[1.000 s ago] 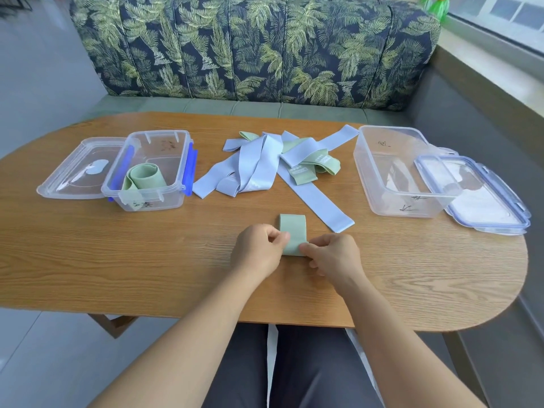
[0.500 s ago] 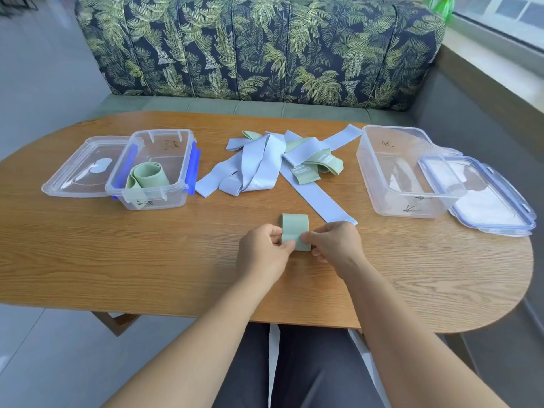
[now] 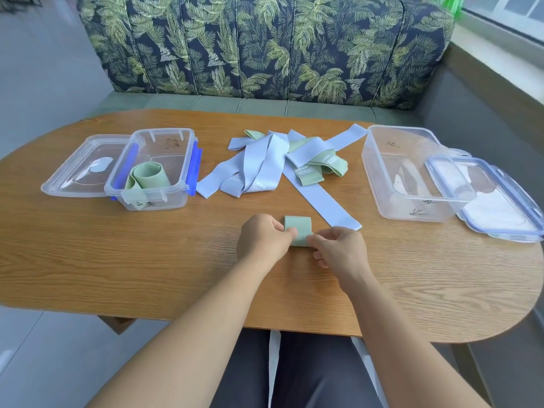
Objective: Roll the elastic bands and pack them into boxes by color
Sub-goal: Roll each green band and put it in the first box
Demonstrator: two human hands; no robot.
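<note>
You pinch the green band (image 3: 299, 229) at both sides, left hand (image 3: 263, 241) and right hand (image 3: 338, 251) each curled on an edge. It's pressed to the table (image 3: 117, 260) close to you, likely so the roll can't spring open. Left box (image 3: 176, 198) holds one green roll (image 3: 148, 178), so this one probably goes there. Right box (image 3: 379, 172) looks meant for blue. Loose pile (image 3: 265, 163) sits between the boxes, reachable.

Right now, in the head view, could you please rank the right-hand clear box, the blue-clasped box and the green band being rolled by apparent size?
1. right-hand clear box
2. blue-clasped box
3. green band, smallest although it is nearest the camera
</note>
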